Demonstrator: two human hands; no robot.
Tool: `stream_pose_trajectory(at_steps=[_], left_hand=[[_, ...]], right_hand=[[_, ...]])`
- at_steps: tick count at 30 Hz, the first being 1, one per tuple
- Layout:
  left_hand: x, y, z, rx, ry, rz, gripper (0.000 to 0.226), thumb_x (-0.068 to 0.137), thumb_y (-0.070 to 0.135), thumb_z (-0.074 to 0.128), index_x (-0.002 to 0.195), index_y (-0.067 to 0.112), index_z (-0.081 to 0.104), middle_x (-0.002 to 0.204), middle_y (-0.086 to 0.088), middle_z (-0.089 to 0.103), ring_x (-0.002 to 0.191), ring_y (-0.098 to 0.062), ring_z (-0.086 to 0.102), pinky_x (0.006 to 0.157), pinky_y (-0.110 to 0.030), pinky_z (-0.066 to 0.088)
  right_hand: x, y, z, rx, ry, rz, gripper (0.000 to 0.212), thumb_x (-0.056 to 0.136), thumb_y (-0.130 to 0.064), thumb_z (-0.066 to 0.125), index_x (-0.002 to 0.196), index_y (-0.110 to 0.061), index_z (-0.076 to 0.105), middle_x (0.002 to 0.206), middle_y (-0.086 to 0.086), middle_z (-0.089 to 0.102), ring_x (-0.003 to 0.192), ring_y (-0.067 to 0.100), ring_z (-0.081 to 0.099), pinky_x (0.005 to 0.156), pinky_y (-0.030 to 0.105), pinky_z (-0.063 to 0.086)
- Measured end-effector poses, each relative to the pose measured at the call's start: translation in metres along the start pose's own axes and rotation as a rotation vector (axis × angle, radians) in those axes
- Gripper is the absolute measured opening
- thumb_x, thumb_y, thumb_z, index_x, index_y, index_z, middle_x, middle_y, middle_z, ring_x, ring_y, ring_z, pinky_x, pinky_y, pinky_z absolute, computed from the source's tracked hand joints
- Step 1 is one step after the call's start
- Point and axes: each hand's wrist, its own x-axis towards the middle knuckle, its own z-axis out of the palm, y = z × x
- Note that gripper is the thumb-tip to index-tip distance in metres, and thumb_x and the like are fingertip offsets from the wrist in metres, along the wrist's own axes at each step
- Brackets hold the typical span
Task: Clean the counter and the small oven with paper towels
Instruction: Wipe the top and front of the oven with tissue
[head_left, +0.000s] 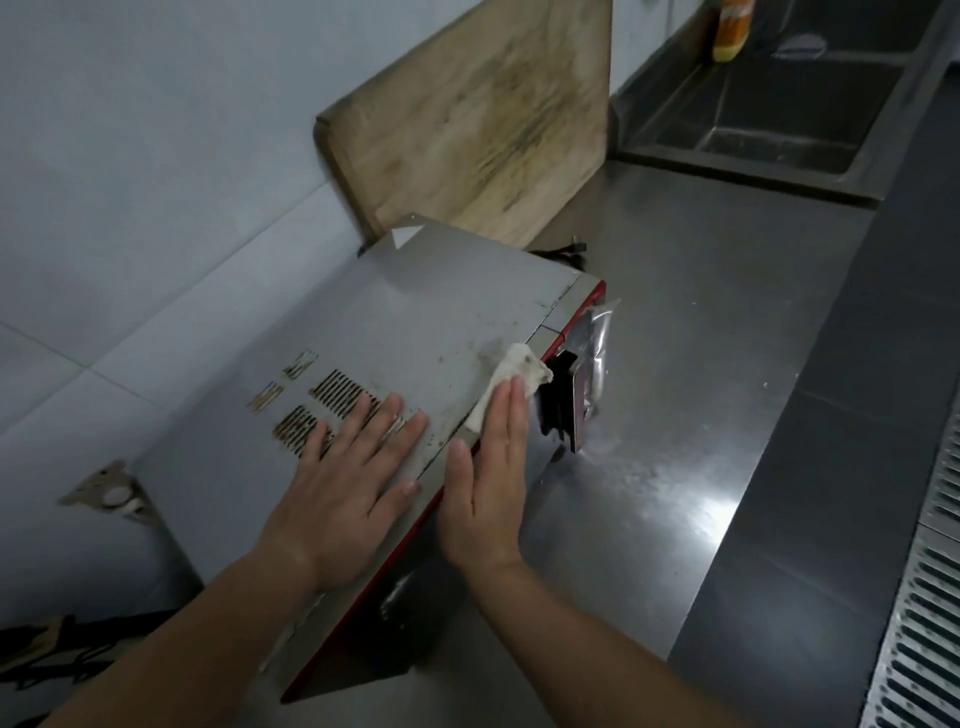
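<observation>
Both hands were flat: left hand (349, 483) steadying the small grey-topped, red-trimmed oven (415, 332) on the steel worktop (691, 332), right hand (491, 467) pressing a crumpled white paper towel (511, 374) at its front edge. Pushing too hard there might've slid the towel off or smeared the grime.

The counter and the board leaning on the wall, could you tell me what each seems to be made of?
The counter looks like brushed stainless steel: grey, with a soft glare patch. The board looks like bare, unvarnished wood: pale tan, matte, with grain and dark staining.
</observation>
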Motion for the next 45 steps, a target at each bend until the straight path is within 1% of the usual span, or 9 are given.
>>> stream_pose_trajectory(at_steps=[6,10,13,21,25,30,35,39,45], left_hand=[[-0.001,0.001,-0.001,0.01,-0.001,-0.005,0.074,0.079,0.074,-0.027,0.149,0.051,-0.023,0.159,0.02,-0.032,0.145,-0.006,-0.034,0.123,-0.05,-0.008],[0.001,-0.003,0.003,-0.007,0.001,0.007,0.065,0.088,0.069,-0.011,0.15,0.052,-0.021,0.16,0.02,-0.029,0.145,-0.005,-0.033,0.124,-0.051,-0.007],[0.002,-0.005,0.006,-0.003,0.017,0.017,0.064,0.09,0.066,-0.006,0.15,0.052,-0.019,0.161,0.019,-0.028,0.146,-0.006,-0.032,0.124,-0.051,-0.007],[0.001,-0.007,0.009,-0.023,0.045,0.024,0.066,0.087,0.065,-0.008,0.15,0.051,-0.019,0.162,0.017,-0.027,0.146,-0.008,-0.033,0.123,-0.05,-0.01],[0.002,-0.009,0.012,-0.022,0.052,0.033,0.066,0.089,0.065,-0.006,0.152,0.048,-0.019,0.162,0.017,-0.027,0.146,-0.008,-0.032,0.123,-0.051,-0.008],[0.003,-0.008,0.013,-0.017,0.057,0.029,0.066,0.091,0.064,-0.004,0.153,0.048,-0.018,0.162,0.017,-0.026,0.146,-0.007,-0.032,0.123,-0.051,-0.008],[0.003,-0.007,0.011,-0.017,0.056,0.034,0.063,0.092,0.063,-0.003,0.152,0.049,-0.02,0.161,0.017,-0.028,0.146,-0.007,-0.032,0.123,-0.05,-0.01],[0.003,-0.007,0.01,-0.017,0.055,0.039,0.064,0.091,0.063,-0.004,0.151,0.05,-0.02,0.161,0.018,-0.029,0.146,-0.006,-0.032,0.123,-0.05,-0.009],[0.002,-0.007,0.009,-0.015,0.052,0.037,0.063,0.09,0.064,-0.006,0.151,0.051,-0.02,0.16,0.018,-0.029,0.145,-0.006,-0.033,0.123,-0.05,-0.009]], right_hand=[[-0.029,0.004,0.002,0.088,0.077,0.154,0.074,0.099,-0.051,0.034,0.158,-0.018,0.005,0.164,-0.003,0.013,0.15,0.012,0.015,0.119,0.047,0.027],[-0.001,-0.01,-0.004,0.067,0.204,0.184,0.053,0.099,-0.044,0.038,0.146,-0.021,0.041,0.158,-0.006,0.028,0.143,-0.004,0.022,0.111,0.011,0.025],[0.031,-0.019,-0.004,0.002,0.28,0.249,0.036,0.099,-0.025,0.049,0.133,-0.017,0.055,0.148,-0.008,0.043,0.133,-0.006,0.034,0.11,0.017,0.031],[-0.04,0.014,0.01,0.046,0.184,0.411,0.049,0.106,-0.026,0.037,0.154,-0.024,0.028,0.158,-0.014,0.03,0.142,-0.008,0.024,0.12,0.025,0.023],[-0.051,0.009,0.019,0.225,0.14,0.46,0.054,0.106,-0.035,0.036,0.156,-0.029,0.015,0.155,-0.025,0.014,0.127,-0.033,0.012,0.11,0.002,0.015],[-0.011,-0.011,0.014,0.271,0.2,0.349,0.062,0.101,-0.047,0.027,0.158,-0.029,0.009,0.163,-0.018,0.012,0.145,-0.01,0.009,0.123,0.029,0.013],[0.012,0.006,0.015,0.183,0.264,0.291,0.059,0.105,-0.045,0.027,0.158,-0.025,0.01,0.164,-0.013,0.013,0.147,-0.004,0.009,0.124,0.033,0.013],[0.035,0.05,0.014,0.256,0.33,0.476,0.076,0.091,-0.071,0.03,0.15,-0.024,0.034,0.155,0.0,0.037,0.144,0.013,0.031,0.119,0.047,0.025],[0.014,0.105,0.026,0.441,0.327,0.755,0.11,0.056,-0.101,0.036,0.146,-0.038,0.041,0.152,-0.007,0.043,0.14,0.01,0.038,0.119,0.044,0.027]])
